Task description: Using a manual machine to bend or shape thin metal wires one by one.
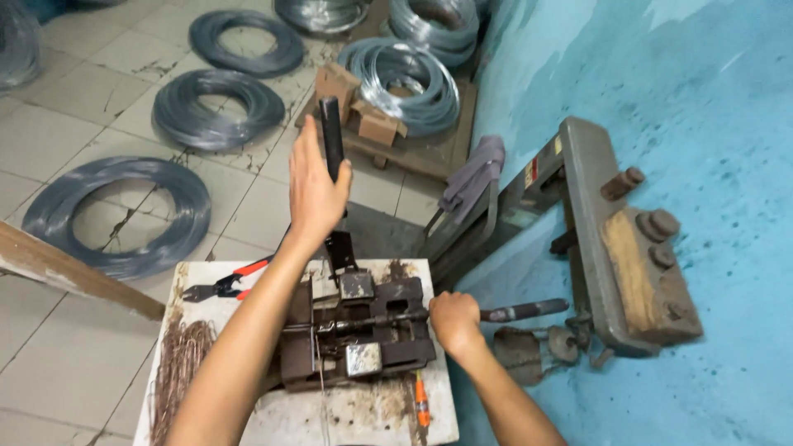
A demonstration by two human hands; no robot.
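Head camera looks down on a dark metal wire-bending jig (355,330) bolted on a stained white table (363,417), near the middle of the scene. Left hand (314,190) is raised above the jig's far side, fingers wrapped around the black grip of an upright lever (332,136). Right hand (454,322) sits at the jig's right edge, closed in a fist around a horizontal handle bar (524,311) that runs off to the right. Red-handled pliers (223,285) lie on the table's far left corner; a bundle of cut rusty wires (178,363) lies along its left side — an orange screwdriver (421,405) near the front. Farther off, coils of grey wire (116,215) rest on the tiled floor — a grey machine frame (611,239) stands to the right.
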